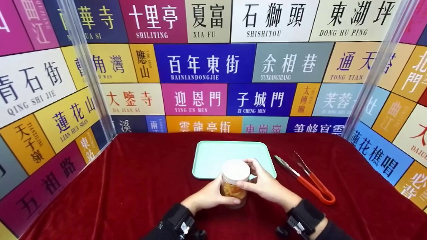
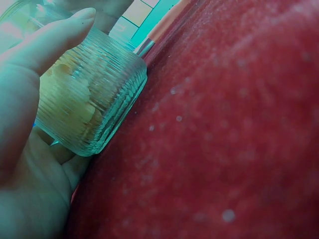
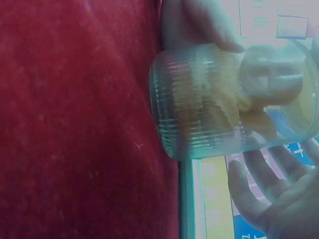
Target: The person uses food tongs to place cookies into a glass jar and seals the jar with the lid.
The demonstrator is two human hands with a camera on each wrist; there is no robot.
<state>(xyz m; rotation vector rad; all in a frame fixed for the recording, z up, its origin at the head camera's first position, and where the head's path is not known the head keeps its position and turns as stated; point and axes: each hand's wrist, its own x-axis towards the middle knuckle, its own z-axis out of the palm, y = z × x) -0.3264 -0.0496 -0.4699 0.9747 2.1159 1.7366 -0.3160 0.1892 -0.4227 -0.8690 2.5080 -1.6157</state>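
Note:
A ribbed clear glass jar (image 1: 232, 191) with a pale lid (image 1: 236, 170) stands on the red cloth, holding yellowish-brown pieces of food (image 2: 65, 92) whose kind I cannot tell. My left hand (image 1: 211, 196) grips the jar's body low down, thumb across its front. At the top, my right hand (image 1: 265, 182) is around the lid, with the thumb at its front rim and the fingers at its far right side. In the right wrist view, the fingers (image 3: 269, 184) of that hand curve beside the glass near the lid end.
Behind the jar lies a mint-green tray (image 1: 213, 155), its near edge partly hidden by the jar and hands. Metal tongs (image 1: 310, 180) with red handles rest spread on the cloth (image 1: 140, 186) to the right. Panels with printed signs (image 1: 203, 63) enclose the table's back and sides.

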